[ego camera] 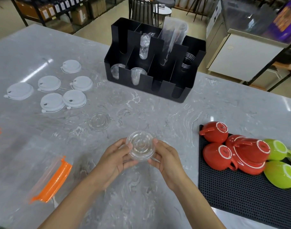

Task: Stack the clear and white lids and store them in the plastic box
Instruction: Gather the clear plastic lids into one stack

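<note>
Both hands hold a small stack of clear lids [140, 145] above the grey marble table [158, 187]. My left hand [115, 158] grips the stack's left rim and my right hand [166, 160] grips its right rim. Another clear lid [99, 121] lies flat on the table beyond the hands, and a fainter clear lid [117, 98] lies further back. Several white lids [62, 87] lie spread out at the far left. The clear plastic box with orange clips [47, 179] sits at the near left.
A black cup-and-lid organizer [182, 90] holding clear cups stands at the back centre. At the right, a black rubber mat [240, 199] carries upturned red cups [224, 146] and green cups [280, 176]. Shelves and chairs stand beyond the table.
</note>
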